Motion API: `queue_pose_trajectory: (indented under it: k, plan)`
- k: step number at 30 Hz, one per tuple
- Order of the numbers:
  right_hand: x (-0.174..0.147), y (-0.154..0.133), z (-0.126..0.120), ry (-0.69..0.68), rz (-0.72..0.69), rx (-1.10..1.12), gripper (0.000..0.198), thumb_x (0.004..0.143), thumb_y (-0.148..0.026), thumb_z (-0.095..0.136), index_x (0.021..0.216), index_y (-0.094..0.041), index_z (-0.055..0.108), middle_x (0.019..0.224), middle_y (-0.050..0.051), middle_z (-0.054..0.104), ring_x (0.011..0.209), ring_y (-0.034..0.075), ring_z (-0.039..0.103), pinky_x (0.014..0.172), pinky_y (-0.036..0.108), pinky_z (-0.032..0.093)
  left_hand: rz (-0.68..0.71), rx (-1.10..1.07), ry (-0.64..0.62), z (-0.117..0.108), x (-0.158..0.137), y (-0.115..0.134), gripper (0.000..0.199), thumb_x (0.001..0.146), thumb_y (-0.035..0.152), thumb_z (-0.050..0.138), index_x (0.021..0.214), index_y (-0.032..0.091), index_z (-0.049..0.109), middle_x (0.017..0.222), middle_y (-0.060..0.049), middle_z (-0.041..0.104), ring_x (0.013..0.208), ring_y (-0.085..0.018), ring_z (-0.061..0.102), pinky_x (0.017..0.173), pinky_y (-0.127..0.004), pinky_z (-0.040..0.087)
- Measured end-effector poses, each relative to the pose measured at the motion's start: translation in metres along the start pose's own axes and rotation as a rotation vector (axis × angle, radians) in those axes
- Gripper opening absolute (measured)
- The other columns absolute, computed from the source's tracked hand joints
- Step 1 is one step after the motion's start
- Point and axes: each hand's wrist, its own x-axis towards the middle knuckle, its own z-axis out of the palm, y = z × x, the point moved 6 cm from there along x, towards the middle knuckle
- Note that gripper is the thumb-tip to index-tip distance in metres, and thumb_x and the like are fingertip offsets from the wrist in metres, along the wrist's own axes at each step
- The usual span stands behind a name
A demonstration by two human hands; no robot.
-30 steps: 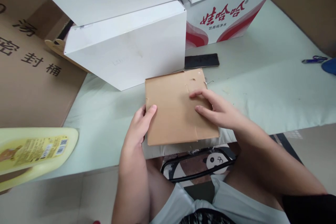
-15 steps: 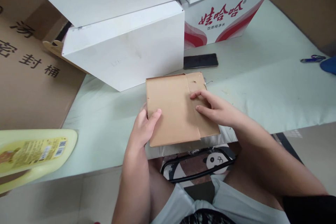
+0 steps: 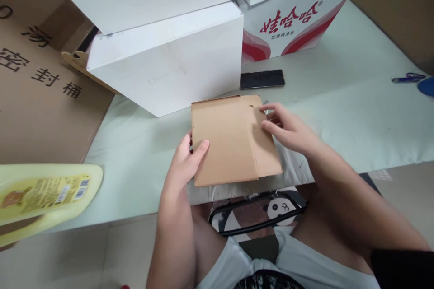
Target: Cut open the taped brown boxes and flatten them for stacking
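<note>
A flat brown cardboard box [image 3: 225, 144] lies tilted over the front edge of the table, with a flap on its right side. My left hand [image 3: 186, 158] grips its left edge, thumb on top and fingers hidden beneath. My right hand [image 3: 288, 128] is at the flap's upper right edge, its fingers bent and apart, index finger and thumb by the cardboard. Whether those fingers pinch the edge is not plain. A small dark hole shows near the top of the flap.
White cartons [image 3: 166, 63] are stacked behind the box. A black phone [image 3: 262, 79] lies before the red-printed carton [image 3: 298, 27]. Purple scissors [image 3: 408, 78] and a blue object [image 3: 426, 86] are far right. On the left stand a yellow bottle [image 3: 50, 198] and a large brown carton [image 3: 44, 113].
My right hand has moved from the middle of the flap up and right to its outer edge. The left hand keeps its grip on the box. The view has shifted slightly.
</note>
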Motion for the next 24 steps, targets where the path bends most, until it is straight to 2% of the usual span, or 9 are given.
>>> queue_pose_trajectory:
  k: [3,6,12,15,21,24]
  plan:
    - [0.012,0.019,-0.014,0.226,-0.062,-0.141,0.045,0.088,-0.042,0.056,0.125,-0.019,0.063,0.129,0.019,0.073,0.122,0.039,0.068,0.104,0.061,0.054,0.014,0.022,-0.028,-0.001,0.000,0.000,0.073,0.085,0.062,0.072,0.141,0.018,0.056,0.146,-0.016,0.065,0.129,-0.036,0.066,0.104,-0.048,0.056]
    - [0.018,0.027,-0.012,0.257,-0.124,-0.213,0.046,0.087,-0.036,0.056,0.129,-0.019,0.065,0.147,0.018,0.065,0.139,0.040,0.059,0.115,0.065,0.045,0.033,0.035,-0.034,-0.002,0.000,-0.001,0.073,0.086,0.064,0.071,0.140,0.017,0.056,0.146,-0.016,0.065,0.131,-0.036,0.064,0.106,-0.049,0.055]
    - [0.013,0.015,-0.001,0.195,-0.102,-0.059,0.042,0.093,-0.034,0.050,0.130,-0.023,0.068,0.135,0.012,0.074,0.126,0.036,0.068,0.108,0.061,0.052,0.088,0.055,-0.035,-0.002,0.002,0.003,0.070,0.087,0.061,0.070,0.140,0.017,0.055,0.146,-0.016,0.065,0.129,-0.035,0.066,0.106,-0.049,0.056]
    - [0.010,0.009,0.002,0.145,-0.105,0.055,0.040,0.094,-0.034,0.047,0.126,-0.024,0.069,0.134,0.010,0.074,0.125,0.034,0.068,0.106,0.057,0.054,0.097,0.045,-0.034,-0.002,0.003,0.003,0.067,0.088,0.058,0.070,0.139,0.017,0.055,0.146,-0.016,0.065,0.129,-0.034,0.067,0.106,-0.048,0.056]
    - [0.008,0.014,0.012,0.032,-0.066,0.271,0.045,0.097,-0.046,0.050,0.135,-0.024,0.060,0.129,0.011,0.076,0.118,0.032,0.071,0.101,0.054,0.057,0.066,-0.009,0.037,-0.005,0.006,-0.002,0.061,0.088,0.055,0.069,0.135,0.019,0.056,0.142,-0.016,0.067,0.132,-0.033,0.064,0.104,-0.046,0.057]
    - [0.015,0.020,0.008,0.102,-0.070,0.238,0.037,0.095,-0.041,0.053,0.125,-0.024,0.065,0.129,0.010,0.076,0.119,0.031,0.070,0.105,0.054,0.054,0.041,-0.038,0.032,-0.004,0.006,-0.004,0.063,0.087,0.055,0.070,0.136,0.019,0.054,0.142,-0.016,0.066,0.129,-0.032,0.066,0.101,-0.044,0.058]
